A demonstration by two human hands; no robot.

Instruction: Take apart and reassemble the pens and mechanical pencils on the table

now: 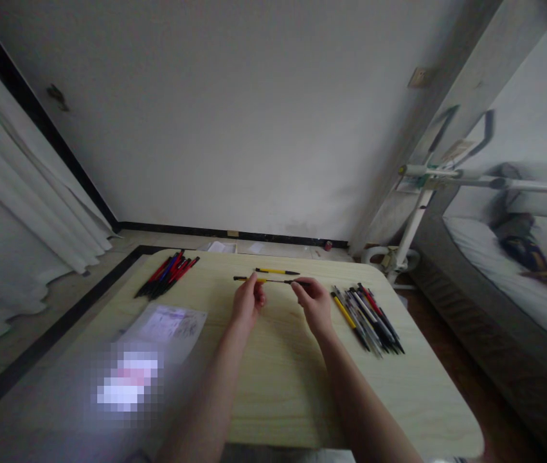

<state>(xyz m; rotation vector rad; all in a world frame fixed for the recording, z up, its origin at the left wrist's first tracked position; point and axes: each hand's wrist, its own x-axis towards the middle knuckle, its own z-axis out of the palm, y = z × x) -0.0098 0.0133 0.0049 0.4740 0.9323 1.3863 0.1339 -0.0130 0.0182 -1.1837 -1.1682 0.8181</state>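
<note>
Across the pale worktop (277,399), fingers of the left hand (249,301) and right hand (315,305) clamp a yellow-and-black pen (276,281) at twelve o'clock, either side of its thin middle, seemingly for alignment, with another yellow pen (277,271) just beyond.

From my remote station I see bare skin throughout — the left forearm (222,374) and right forearm (345,379) both smooth in outline, tapering upward. The left hand (248,299) and right hand (316,305) are bare too — finer detail blurs for me.
</note>
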